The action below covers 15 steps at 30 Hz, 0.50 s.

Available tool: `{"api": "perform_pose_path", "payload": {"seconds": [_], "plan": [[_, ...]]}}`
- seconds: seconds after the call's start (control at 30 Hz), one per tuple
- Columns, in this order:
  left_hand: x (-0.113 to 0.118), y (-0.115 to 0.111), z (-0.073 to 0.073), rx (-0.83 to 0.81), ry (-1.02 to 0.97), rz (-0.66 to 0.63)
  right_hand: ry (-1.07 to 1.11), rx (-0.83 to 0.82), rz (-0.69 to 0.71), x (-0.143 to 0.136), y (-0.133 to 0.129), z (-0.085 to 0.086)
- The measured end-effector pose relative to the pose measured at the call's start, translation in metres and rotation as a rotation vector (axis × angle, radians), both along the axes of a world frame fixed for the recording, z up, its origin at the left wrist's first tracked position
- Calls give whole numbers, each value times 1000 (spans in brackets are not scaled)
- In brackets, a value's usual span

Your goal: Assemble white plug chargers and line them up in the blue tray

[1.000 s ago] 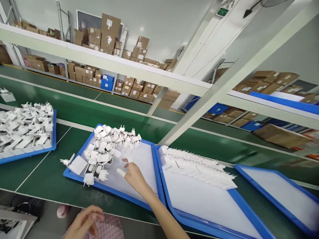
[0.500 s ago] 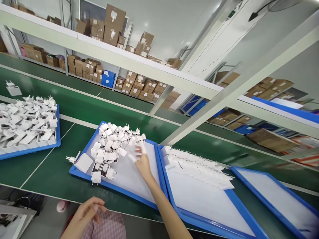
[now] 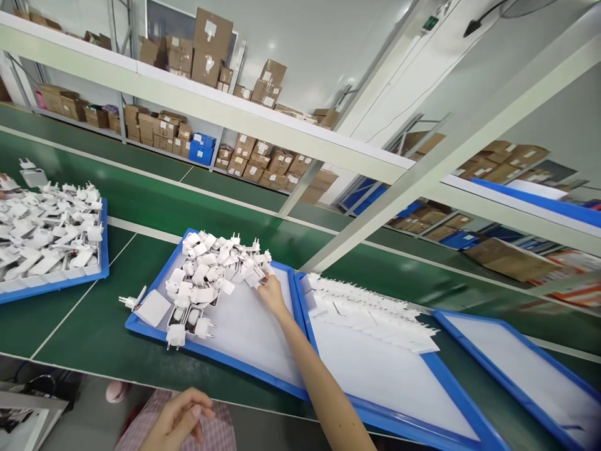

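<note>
My right hand (image 3: pixel 272 293) is at the right end of a heap of white plug chargers (image 3: pixel 204 266). Its fingers are closed on one white charger (image 3: pixel 256 277), which they partly hide. The heap lies in a blue-rimmed tray (image 3: pixel 220 358) with a pale bottom. At the tray's front left corner, a flat white square charger (image 3: pixel 153 307) rests with its prongs past the rim. My left hand (image 3: pixel 185 414) hangs in front of the table edge, holding nothing, its fingers loosely curled and apart.
A second tray (image 3: pixel 399 388) holds rows of white chargers (image 3: pixel 370 313). Farther right lies another blue-rimmed tray (image 3: pixel 521 357). At left, a tray (image 3: pixel 106 250) is heaped with chargers. A slanted post (image 3: pixel 361 235) rises behind the trays. Boxes (image 3: pixel 211 47) fill the background shelves.
My right hand has reached into the heap, and its spread fingers have closed on a charger. My left hand has shifted slightly right and down. A charger at far left has moved right.
</note>
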<state>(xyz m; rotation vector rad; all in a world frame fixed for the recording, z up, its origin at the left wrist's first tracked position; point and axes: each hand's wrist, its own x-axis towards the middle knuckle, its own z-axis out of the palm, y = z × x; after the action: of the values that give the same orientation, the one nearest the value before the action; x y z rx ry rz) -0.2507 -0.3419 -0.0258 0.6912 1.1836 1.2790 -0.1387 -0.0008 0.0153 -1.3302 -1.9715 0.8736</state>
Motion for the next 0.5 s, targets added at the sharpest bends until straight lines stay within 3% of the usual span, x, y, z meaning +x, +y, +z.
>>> {"api": "perform_pose_path", "payload": {"seconds": [0.13, 0.23, 0.37, 0.5], "plan": [[6, 6, -2, 27, 73, -17, 50, 3, 16, 24, -18, 22], [11, 16, 7, 71, 177, 26, 121, 11, 102, 45, -69, 40], [16, 32, 46, 49, 362, 40, 158, 56, 264, 74, -164, 61], [17, 42, 86, 412, 433, -107, 190, 194, 455, 84, -226, 77]]}}
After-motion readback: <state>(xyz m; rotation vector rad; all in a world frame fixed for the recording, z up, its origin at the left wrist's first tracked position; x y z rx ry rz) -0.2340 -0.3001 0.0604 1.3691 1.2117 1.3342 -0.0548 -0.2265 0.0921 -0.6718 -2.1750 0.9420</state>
